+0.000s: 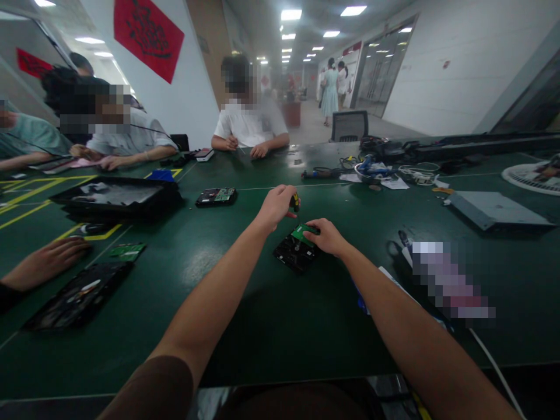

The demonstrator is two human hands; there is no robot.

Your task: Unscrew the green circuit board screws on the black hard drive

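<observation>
A black hard drive [294, 256] lies on the green table in front of me, with a green circuit board [301, 234] at its far end. My left hand [279, 207] is closed around a screwdriver [295, 202] with a yellow and black handle. The screwdriver stands nearly upright, its thin shaft pointing down at the board's far edge; whether the tip touches a screw is too small to tell. My right hand [326, 236] grips the drive's right side, fingers resting on the board and thumb along the near edge.
Another drive [216, 197] lies farther left. A black tray [118, 195], a black casing [81, 294] and a loose green board [126, 251] are on the left, near a co-worker's hand [59, 262]. On the right are a grey metal box [499, 210], cables [376, 168] and a blurred-out object [452, 280].
</observation>
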